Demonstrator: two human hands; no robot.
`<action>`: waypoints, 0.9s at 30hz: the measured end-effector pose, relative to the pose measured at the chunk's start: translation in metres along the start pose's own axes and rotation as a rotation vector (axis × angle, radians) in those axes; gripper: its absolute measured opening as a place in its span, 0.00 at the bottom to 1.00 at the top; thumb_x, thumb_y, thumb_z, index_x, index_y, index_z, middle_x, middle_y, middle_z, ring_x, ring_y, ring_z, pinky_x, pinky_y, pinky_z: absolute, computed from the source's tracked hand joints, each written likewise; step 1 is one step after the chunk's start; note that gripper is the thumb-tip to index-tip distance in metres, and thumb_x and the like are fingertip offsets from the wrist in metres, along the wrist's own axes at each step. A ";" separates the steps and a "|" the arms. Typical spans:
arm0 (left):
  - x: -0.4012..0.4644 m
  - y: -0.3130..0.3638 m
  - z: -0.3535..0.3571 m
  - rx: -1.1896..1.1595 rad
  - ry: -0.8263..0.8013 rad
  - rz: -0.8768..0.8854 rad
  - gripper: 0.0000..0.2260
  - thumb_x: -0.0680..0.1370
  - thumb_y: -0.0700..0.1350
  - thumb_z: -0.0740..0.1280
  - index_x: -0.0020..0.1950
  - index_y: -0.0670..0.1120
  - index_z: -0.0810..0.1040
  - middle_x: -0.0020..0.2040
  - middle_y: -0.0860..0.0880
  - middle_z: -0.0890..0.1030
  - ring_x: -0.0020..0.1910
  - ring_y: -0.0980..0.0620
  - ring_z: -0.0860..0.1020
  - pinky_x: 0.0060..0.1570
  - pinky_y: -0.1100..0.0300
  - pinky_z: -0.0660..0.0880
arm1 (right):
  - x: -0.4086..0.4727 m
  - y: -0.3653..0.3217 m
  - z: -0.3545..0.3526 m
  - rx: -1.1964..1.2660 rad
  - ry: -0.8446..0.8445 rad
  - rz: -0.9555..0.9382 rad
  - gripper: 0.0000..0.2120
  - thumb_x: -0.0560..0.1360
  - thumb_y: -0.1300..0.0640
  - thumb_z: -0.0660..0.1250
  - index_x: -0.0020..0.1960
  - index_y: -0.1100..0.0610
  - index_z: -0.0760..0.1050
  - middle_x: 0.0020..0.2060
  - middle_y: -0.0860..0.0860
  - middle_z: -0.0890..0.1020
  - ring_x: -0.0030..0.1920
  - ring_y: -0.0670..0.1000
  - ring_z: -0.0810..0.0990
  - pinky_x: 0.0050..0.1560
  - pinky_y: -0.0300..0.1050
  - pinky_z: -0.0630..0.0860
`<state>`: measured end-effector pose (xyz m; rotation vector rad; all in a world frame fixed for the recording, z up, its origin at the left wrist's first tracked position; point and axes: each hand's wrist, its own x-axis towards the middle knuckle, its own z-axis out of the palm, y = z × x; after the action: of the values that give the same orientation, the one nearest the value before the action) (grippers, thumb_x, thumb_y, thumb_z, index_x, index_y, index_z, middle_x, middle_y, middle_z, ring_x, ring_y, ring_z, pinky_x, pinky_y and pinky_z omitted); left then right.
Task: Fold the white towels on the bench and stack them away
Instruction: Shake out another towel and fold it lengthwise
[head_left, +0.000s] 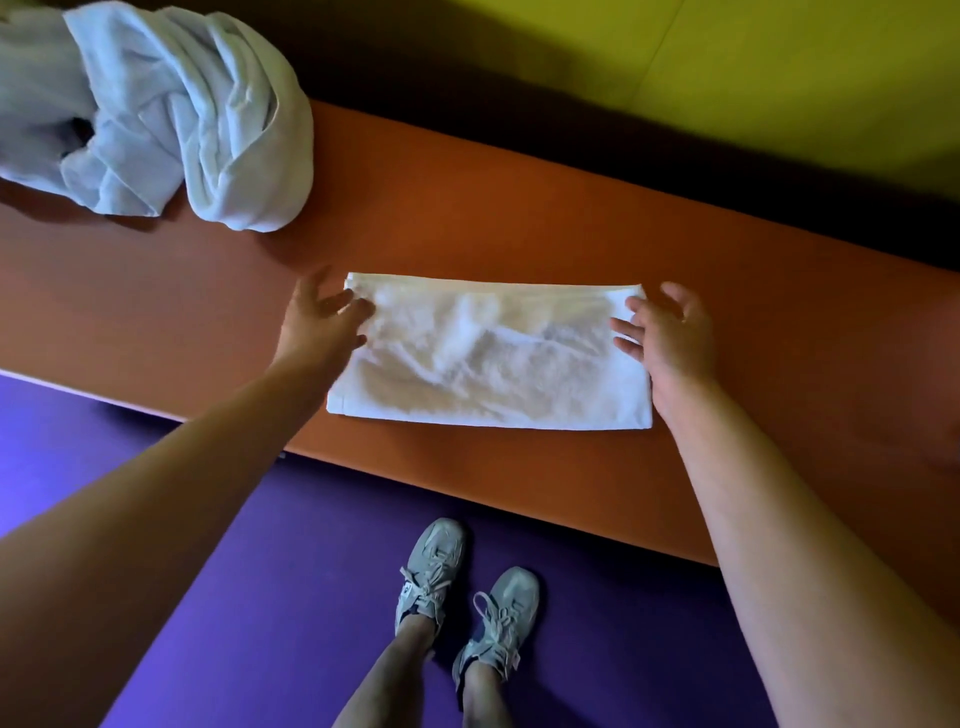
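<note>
Grey sneakers (467, 587) at 6 o'clock showed no legible brand — no writing could be read anywhere. Above them the folded towel (488, 353) lay flat mid-bench (727, 322), long axis 9 to 3. The left hand (322, 317) and right hand (670, 332) sat equally near, fingers relaxed and spread, fingertips touching opposite short ends without gripping; the unfolded pile (156, 109) sat at 10 o'clock.

There is just one view, from a camera on the person's head. It looks forward and steeply down, close over the orange bench (519, 228), which runs slanted from left to right. Both arms reach in from the near edge. The person's shoes (462, 587) show at the bottom, on the purple floor (249, 571). The wide lens seems to bend the edges a bit.
</note>
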<state>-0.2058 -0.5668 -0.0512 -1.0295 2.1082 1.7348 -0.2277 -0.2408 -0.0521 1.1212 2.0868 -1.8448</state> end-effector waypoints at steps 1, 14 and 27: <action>-0.007 -0.007 0.002 0.181 0.005 0.128 0.26 0.78 0.43 0.69 0.74 0.53 0.66 0.68 0.48 0.76 0.61 0.48 0.79 0.59 0.51 0.77 | 0.001 0.003 -0.003 -0.171 0.027 -0.117 0.22 0.78 0.61 0.65 0.71 0.54 0.68 0.55 0.51 0.81 0.45 0.50 0.84 0.47 0.47 0.82; -0.084 -0.080 0.070 1.314 -0.393 0.776 0.27 0.84 0.57 0.48 0.82 0.55 0.49 0.82 0.48 0.55 0.80 0.41 0.54 0.76 0.44 0.54 | 0.032 0.033 -0.010 -1.395 -0.213 -0.907 0.22 0.82 0.49 0.61 0.75 0.50 0.65 0.68 0.52 0.76 0.67 0.58 0.75 0.66 0.58 0.66; -0.059 -0.056 0.101 1.502 -0.320 0.801 0.36 0.79 0.66 0.53 0.82 0.51 0.49 0.83 0.50 0.47 0.81 0.40 0.48 0.77 0.41 0.46 | -0.104 0.121 -0.033 -0.963 -0.081 -0.347 0.29 0.76 0.47 0.71 0.72 0.57 0.67 0.63 0.55 0.78 0.63 0.57 0.77 0.60 0.53 0.76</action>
<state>-0.1531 -0.4546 -0.0881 0.5111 2.6974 -0.0083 -0.0687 -0.2599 -0.0830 0.4393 2.7055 -0.6881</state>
